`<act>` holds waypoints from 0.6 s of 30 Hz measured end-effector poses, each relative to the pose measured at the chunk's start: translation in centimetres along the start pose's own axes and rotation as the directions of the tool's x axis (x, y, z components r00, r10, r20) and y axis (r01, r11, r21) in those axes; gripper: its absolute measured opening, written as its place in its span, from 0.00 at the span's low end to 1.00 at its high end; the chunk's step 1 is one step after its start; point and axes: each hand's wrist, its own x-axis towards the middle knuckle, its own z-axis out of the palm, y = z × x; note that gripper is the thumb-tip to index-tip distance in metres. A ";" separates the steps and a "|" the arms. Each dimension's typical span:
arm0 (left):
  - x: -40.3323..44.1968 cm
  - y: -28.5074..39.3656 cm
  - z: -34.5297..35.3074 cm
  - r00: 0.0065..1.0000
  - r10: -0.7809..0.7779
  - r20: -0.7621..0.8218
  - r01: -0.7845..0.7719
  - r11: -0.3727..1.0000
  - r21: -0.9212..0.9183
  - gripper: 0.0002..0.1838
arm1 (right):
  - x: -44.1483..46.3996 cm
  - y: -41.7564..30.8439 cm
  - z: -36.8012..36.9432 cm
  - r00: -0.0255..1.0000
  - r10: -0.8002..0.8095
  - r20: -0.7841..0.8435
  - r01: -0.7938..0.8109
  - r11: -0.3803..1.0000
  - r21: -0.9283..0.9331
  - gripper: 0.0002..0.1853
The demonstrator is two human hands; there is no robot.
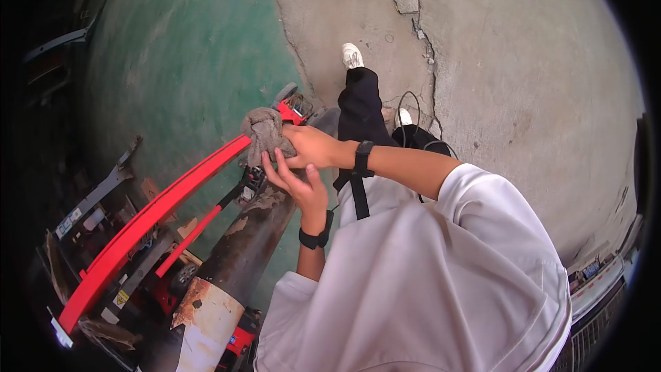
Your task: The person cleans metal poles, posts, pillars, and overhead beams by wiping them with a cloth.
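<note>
A grey-brown cloth [263, 131] is bunched up near the upper end of a long red metal beam [155, 213]. My right hand [311, 146] grips the cloth from its right side; some of the fingers are hidden. Just below it, my left hand [303, 189] has its fingers stretched out and apart, with the fingertips at the cloth's lower edge. Both wrists wear black straps. Whether the cloth is wrapped around the beam or only pressed against it, I cannot tell.
A thick, worn round post [258, 234] with peeling paint rises beside the beam. Red wheeled equipment [296, 107] stands beyond the cloth. A thinner red bar [189, 241] and cluttered parts lie at lower left. The concrete floor [496, 62] has a long crack.
</note>
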 end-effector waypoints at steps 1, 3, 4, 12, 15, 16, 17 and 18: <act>2.7 -0.4 1.7 1.000 0.003 -0.003 -0.003 0.999 -0.054 0.39 | 1.4 1.4 -1.5 0.999 0.004 -0.040 -0.006 0.999 -0.046 0.26; 9.5 -0.4 6.2 0.996 -0.041 -0.083 0.027 0.987 -0.160 0.41 | 4.8 3.3 -6.1 0.990 0.018 -0.142 -0.033 0.994 -0.103 0.23; 13.3 -0.3 8.4 0.992 -0.060 -0.114 0.035 0.976 -0.213 0.42 | 6.7 4.5 -8.2 0.979 0.024 -0.200 -0.050 0.991 -0.126 0.22; 44.0 -3.4 23.4 0.814 -0.104 0.571 0.405 0.807 -0.430 0.32 | 25.1 10.4 -26.3 0.830 0.279 -0.483 -0.442 0.857 -0.264 0.26; 54.9 -1.2 24.9 0.792 0.087 0.604 0.334 0.767 -0.548 0.43 | 31.1 9.5 -33.0 0.835 0.254 -0.488 -0.443 0.837 -0.322 0.28; 58.8 -0.5 24.6 0.714 0.166 0.680 0.332 0.775 -0.538 0.50 | 33.2 8.6 -35.0 0.835 0.291 -0.468 -0.469 0.820 -0.328 0.29; 62.2 0.4 24.0 0.666 0.204 0.717 0.338 0.775 -0.534 0.47 | 35.1 7.0 -36.7 0.834 0.331 -0.441 -0.494 0.803 -0.332 0.29; 65.9 1.3 23.4 0.620 0.246 0.745 0.338 0.773 -0.537 0.44 | 37.6 5.5 -38.6 0.834 0.363 -0.416 -0.513 0.786 -0.345 0.30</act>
